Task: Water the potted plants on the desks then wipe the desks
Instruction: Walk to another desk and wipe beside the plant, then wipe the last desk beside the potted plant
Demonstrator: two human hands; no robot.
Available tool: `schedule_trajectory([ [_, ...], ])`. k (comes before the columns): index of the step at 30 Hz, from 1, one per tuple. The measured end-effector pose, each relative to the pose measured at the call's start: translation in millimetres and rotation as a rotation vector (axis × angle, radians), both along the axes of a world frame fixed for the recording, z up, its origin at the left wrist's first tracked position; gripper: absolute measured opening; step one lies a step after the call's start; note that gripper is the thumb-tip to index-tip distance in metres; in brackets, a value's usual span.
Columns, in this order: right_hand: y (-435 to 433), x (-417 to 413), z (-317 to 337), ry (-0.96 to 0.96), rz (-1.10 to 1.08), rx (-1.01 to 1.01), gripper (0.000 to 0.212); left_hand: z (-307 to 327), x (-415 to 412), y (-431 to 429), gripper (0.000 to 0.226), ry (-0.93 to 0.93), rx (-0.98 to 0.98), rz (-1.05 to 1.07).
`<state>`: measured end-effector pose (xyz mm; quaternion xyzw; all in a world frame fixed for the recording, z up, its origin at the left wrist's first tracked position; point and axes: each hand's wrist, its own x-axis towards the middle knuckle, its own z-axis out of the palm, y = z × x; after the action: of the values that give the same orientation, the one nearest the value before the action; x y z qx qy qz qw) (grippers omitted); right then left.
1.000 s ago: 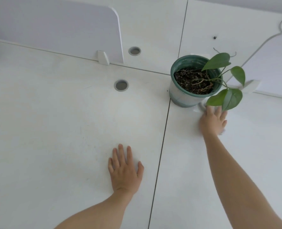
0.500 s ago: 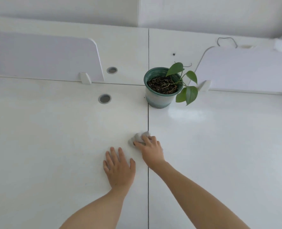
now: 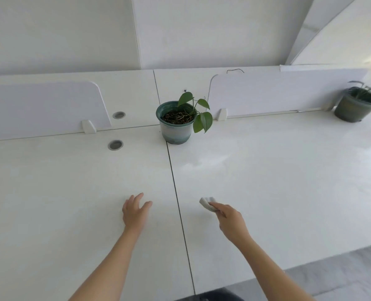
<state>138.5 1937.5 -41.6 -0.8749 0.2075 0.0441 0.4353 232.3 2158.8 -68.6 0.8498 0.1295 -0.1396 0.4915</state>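
Two white desks (image 3: 278, 192) meet at a dark seam running toward me. A green potted plant (image 3: 177, 123) with a few broad leaves stands at the far end of the seam. A second, darker potted plant (image 3: 357, 105) sits at the far right, blurred. My right hand (image 3: 231, 220) pinches a small crumpled grey cloth (image 3: 207, 203) just right of the seam, held at or just above the desk. My left hand (image 3: 135, 211) hovers or rests left of the seam, fingers apart and empty.
White divider panels (image 3: 43, 105) stand along the back of the desks on small clips. Two round cable holes (image 3: 115, 145) lie left of the green pot. The desk's front right edge drops to grey floor (image 3: 332, 274).
My right hand drew the cloth from beside the green pot back toward me, then across the seam to the right. The view lifted and pulled back, showing the second plant. My left hand lifted slightly.
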Motion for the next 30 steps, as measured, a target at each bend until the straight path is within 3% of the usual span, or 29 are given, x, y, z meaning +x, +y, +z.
schedule_trajectory([
  [4, 4.6, -25.0, 6.9, -0.039, -0.01, 0.133, 0.039, 11.7, -42.1, 24.6, 0.036, -0.1, -0.241, 0.128],
  [8, 9.0, -41.0, 12.8, -0.069, 0.056, 0.218, 0.04, 25.1, -99.1, 27.8, 0.021, -0.151, -0.331, 0.26],
  [13, 9.3, -69.6, 18.2, -0.057, 0.212, 0.259, 0.037, 24.9, -168.8, -5.0, 0.016, -0.169, -0.335, 0.38],
  [20, -4.8, -119.8, 6.3, 0.049, 0.482, 0.176, 0.035, -6.2, -272.4, -51.3, 0.02, -0.04, -0.269, 0.434],
  [30, 39.7, -187.3, -18.9, 0.219, 0.813, 0.2, 0.034, -11.7, -429.4, -30.0, 0.015, 0.05, -0.123, 0.931],
])
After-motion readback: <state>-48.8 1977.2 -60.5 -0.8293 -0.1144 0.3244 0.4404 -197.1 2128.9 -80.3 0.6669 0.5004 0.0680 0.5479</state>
